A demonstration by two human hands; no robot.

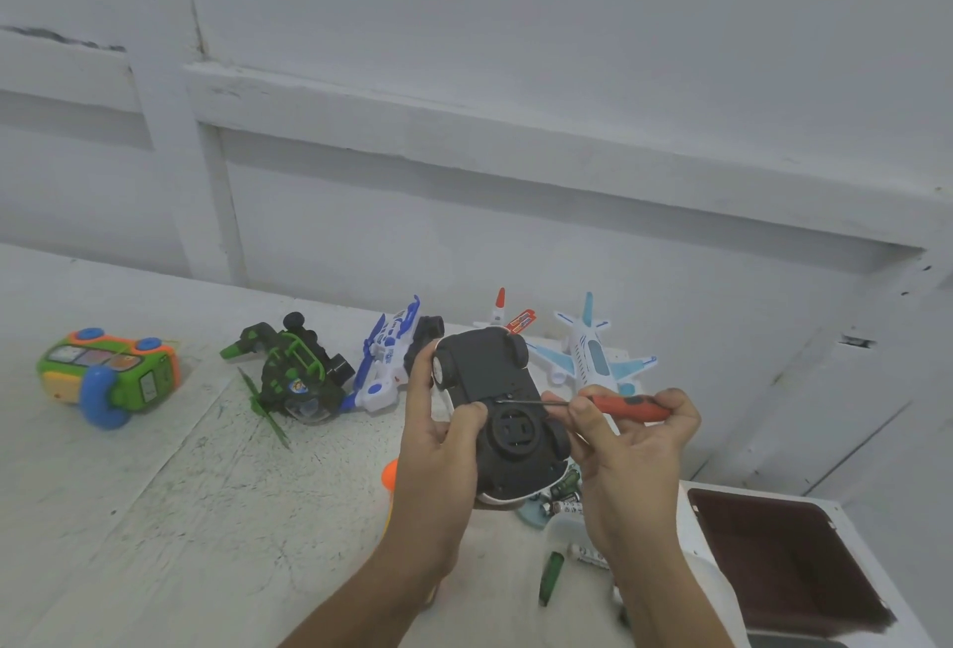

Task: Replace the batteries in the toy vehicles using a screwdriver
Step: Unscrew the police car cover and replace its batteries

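Observation:
My left hand [438, 446] grips a toy car [503, 405] turned upside down above the table, its black underside and white wheels facing me. My right hand [626, 446] holds a red-handled screwdriver [626, 405] lying sideways, with the metal tip touching the middle of the car's underside. Several green and white batteries [564, 495] lie on the table just below the car. One green battery [551, 576] lies apart, nearer to me.
Along the wall stand a blue-and-white toy plane [593, 356], a red-tipped white plane [499, 312], a blue-and-white vehicle [392, 356] and a dark green helicopter [296, 374]. A green-and-orange toy [111, 374] sits far left. A white box with a dark inside [784, 560] is at the right.

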